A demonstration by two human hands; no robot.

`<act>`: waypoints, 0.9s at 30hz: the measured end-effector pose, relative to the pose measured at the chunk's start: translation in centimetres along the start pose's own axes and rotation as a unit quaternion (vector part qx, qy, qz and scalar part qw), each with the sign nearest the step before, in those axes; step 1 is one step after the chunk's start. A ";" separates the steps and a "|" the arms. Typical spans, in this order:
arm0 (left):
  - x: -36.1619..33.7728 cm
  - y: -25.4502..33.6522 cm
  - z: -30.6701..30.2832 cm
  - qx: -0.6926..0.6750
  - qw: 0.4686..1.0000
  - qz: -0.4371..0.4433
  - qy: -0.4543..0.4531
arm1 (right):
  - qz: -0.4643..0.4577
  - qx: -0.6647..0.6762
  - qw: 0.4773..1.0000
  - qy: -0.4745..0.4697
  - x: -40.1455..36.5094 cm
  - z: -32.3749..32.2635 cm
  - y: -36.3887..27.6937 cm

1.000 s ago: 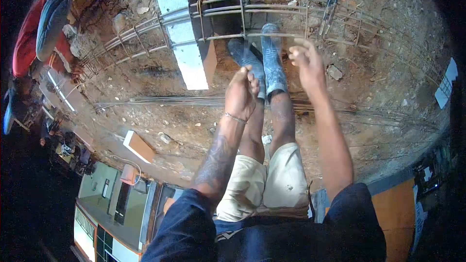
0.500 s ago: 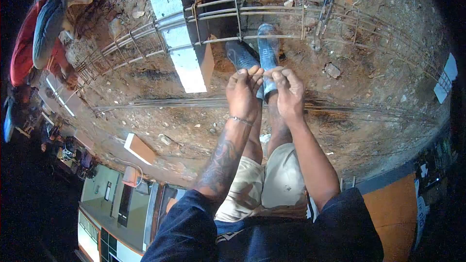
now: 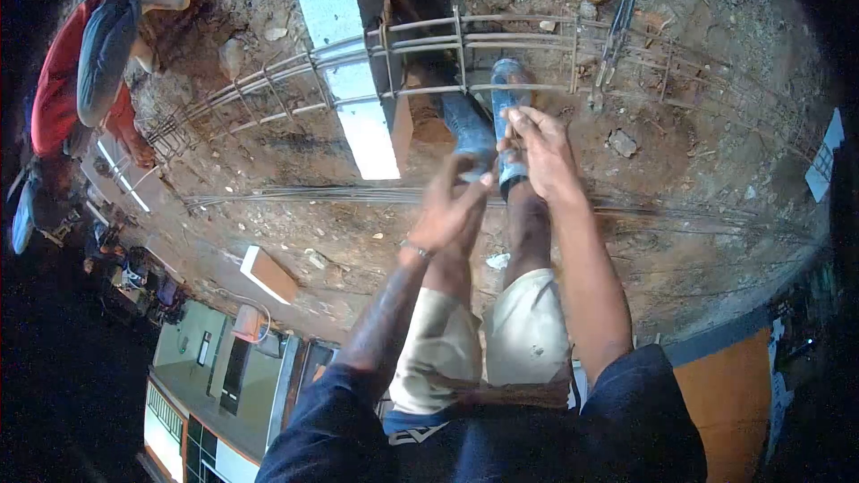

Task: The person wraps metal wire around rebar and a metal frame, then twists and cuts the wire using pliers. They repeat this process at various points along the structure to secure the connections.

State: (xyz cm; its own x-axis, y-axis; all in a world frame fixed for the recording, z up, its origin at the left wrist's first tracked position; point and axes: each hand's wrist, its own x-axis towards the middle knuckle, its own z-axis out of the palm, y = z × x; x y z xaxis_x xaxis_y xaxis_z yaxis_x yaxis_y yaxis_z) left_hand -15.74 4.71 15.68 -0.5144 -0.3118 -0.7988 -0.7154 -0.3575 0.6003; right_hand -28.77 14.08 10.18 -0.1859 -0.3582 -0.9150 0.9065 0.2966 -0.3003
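Note:
My left hand point(image 3: 447, 207) is blurred by motion in front of my lower leg, its thumb and fingers apart with nothing visible between them. Higher and to the right, my right hand point(image 3: 544, 154) is closed in a pinch in front of one shoe point(image 3: 508, 80). Whatever its fingertips hold is too small to make out. Beyond both hands, a long rebar cage point(image 3: 514, 40) of thin bars and stirrups crosses the view. A white-faced block point(image 3: 358, 116) lies beneath the cage at its left part.
A long two-legged metal tool point(image 3: 616, 40) lies at the cage's right part. Loose thin rods point(image 3: 304, 192) run along the dirt point(image 3: 349, 233). Another person point(image 3: 103, 63) bends over the cage's left end. A smaller block point(image 3: 268, 275) and a building point(image 3: 219, 358) appear lower left.
My hands were together at the fingertips and have parted. The left has dropped down towards me; the right keeps its pinch. The view has shifted slightly.

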 end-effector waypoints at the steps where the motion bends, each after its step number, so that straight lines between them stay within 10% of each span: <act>1: 0.3 -1.9 1.3 -0.094 0.994 -0.051 -0.031 | -0.027 0.002 1.000 0.008 0.8 0.7 0.4; 4: 0.6 -2.7 3.6 -0.338 0.923 -0.158 -0.097 | -0.037 0.108 0.993 0.005 3.5 2.6 0.1; 10: 4.4 -4.5 3.5 -0.272 0.960 -0.071 -0.014 | -0.035 0.096 0.992 0.069 8.2 5.5 0.1; 17: 8.9 -4.4 -1.3 0.111 0.988 0.099 0.028 | -0.193 -0.289 0.926 0.149 10.0 3.7 1.9; 19: 12.5 -3.9 -4.0 0.297 0.872 0.341 0.185 | -0.261 -0.384 0.860 0.214 10.3 2.8 0.4; 27: 25.7 -1.1 -8.7 0.582 0.714 0.389 0.009 | -0.364 -0.563 0.711 0.213 12.5 -0.2 -0.6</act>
State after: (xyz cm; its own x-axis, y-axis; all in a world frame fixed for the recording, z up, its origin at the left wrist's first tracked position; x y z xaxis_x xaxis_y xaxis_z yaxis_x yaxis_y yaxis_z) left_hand -24.09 -10.53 -5.19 -0.9714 -0.0318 -0.2353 -0.1298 0.9009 0.4141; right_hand -31.74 9.60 -1.12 -0.7658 -0.5503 -0.3328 -0.3217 0.7758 -0.5428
